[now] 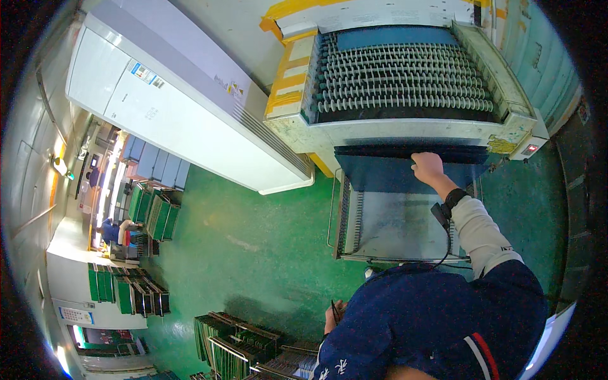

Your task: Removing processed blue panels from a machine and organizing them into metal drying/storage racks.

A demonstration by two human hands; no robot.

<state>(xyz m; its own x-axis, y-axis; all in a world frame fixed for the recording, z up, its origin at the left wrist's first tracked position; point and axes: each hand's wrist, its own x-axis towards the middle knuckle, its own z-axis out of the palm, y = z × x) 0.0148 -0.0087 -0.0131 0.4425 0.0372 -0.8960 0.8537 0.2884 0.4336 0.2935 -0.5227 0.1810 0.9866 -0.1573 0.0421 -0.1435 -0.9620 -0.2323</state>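
Note:
My right hand (429, 170) is closed over the top edge of a dark blue panel (386, 174). The panel stands in a wheeled metal rack (342, 218), with a few similar panels close together just behind it. Below the roller machine (405, 73), these panels stand close to its front edge. My left hand (335, 315) hangs low beside my body, away from the rack. Its fingers look curled at a thin dark strip, partly hidden by my sleeve, and what it holds is unclear.
A tall white cabinet unit (183, 114) stands left of the machine. Racks of green panels (237, 348) stand behind my left side, and more racks (130, 291) are at the far left. A person (114, 232) bends over there. A cable hangs from my right wrist.

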